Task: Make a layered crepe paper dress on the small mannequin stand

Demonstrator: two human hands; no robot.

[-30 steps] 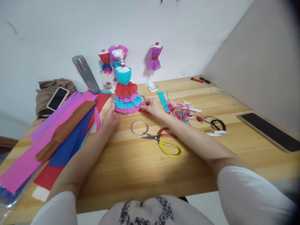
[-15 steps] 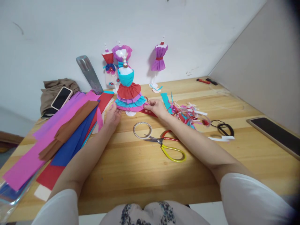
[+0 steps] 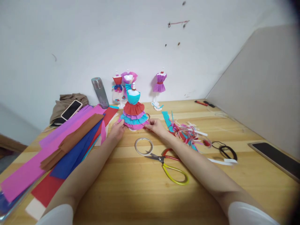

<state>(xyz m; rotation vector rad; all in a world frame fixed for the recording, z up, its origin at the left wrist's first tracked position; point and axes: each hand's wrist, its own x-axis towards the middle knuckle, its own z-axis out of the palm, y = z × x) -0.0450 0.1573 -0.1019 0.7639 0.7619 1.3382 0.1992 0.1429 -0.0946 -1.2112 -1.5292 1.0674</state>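
Observation:
A small white dress form (image 3: pixel 133 92) stands upright, wearing a tiered crepe paper dress (image 3: pixel 133 109) with a turquoise top and red, purple, turquoise and pink ruffles. At the skirt's left edge, my left hand (image 3: pixel 117 129) pinches the lowest ruffles. My right hand (image 3: pixel 156 126) grips the pink hem on the opposite side between thumb and fingers. Just in front of the dress lies a roll of tape (image 3: pixel 135 147), overlapping the tips of scissors (image 3: pixel 161 159) with one red and one yellow handle. The form's base is mostly hidden by the skirt.
Crepe paper sheets (image 3: pixel 70 156) cover the left side, near a phone (image 3: pixel 71 110), brown cloth (image 3: pixel 67 101) and a bottle (image 3: pixel 100 92). More dressed forms (image 3: pixel 160 82) stand by the wall. Paper scraps (image 3: pixel 187 131), a black band (image 3: pixel 228 152) and another phone (image 3: pixel 276 156) are at right.
The camera view has tilted up, so everything sits lower in the picture. Both hands keep their hold on the skirt's edges.

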